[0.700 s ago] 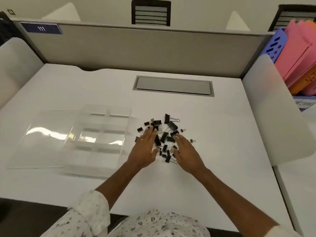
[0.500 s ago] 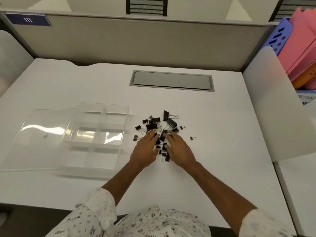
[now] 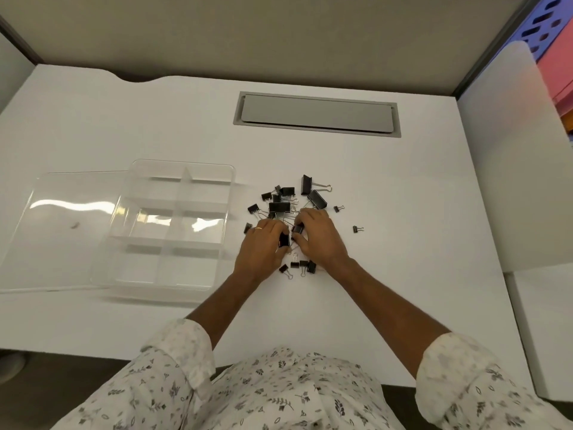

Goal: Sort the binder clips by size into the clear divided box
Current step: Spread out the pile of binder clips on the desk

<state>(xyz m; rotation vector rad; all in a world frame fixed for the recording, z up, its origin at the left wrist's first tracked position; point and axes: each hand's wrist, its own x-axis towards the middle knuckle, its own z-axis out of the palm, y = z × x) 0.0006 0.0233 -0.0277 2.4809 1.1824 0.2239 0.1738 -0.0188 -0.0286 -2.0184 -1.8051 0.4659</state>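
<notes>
A heap of black binder clips (image 3: 285, 206) of several sizes lies on the white desk, right of the clear divided box (image 3: 173, 225). The box stands open and its compartments hold nothing. My left hand (image 3: 263, 246) has its fingers curled round a black binder clip (image 3: 284, 240) at the near side of the heap. My right hand (image 3: 319, 240) pinches another black binder clip (image 3: 297, 229) close beside it. Two small clips (image 3: 357, 229) lie apart to the right, and a few small clips (image 3: 302, 265) lie between my wrists.
The box's clear lid (image 3: 68, 225) lies flat on the desk to the left of the box. A grey cable hatch (image 3: 316, 114) is set into the desk behind the heap. A partition runs along the back, and a white side panel (image 3: 508, 169) stands at the right.
Both hands drew together over the near side of the heap and their fingers curled onto clips. The camera tipped further down toward the desk.
</notes>
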